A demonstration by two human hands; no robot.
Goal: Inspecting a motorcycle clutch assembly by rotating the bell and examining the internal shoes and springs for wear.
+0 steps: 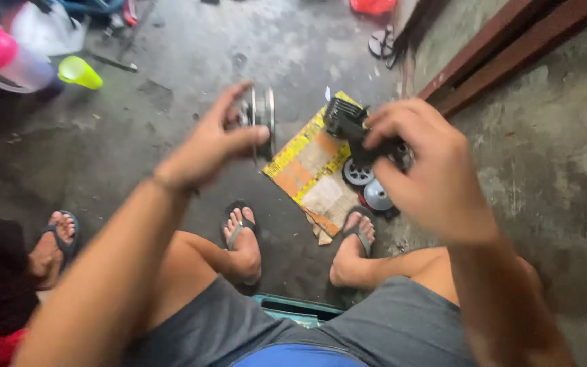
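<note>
Gripping a metal disc part (261, 117) in my left hand (202, 146) and a black ribbed part (345, 120) in my right hand (424, 166), I'm lining them up, which I judge needs careful alignment.

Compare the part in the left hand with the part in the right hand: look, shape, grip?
The metal disc part in the left hand is silvery and round, seen edge-on; the black part in the right hand is dark, blocky and ribbed. The disc is pinched between fingertips and thumb with most of it showing; the black part is partly hidden under the curled fingers. Both are held up above the cardboard on the floor.
</note>
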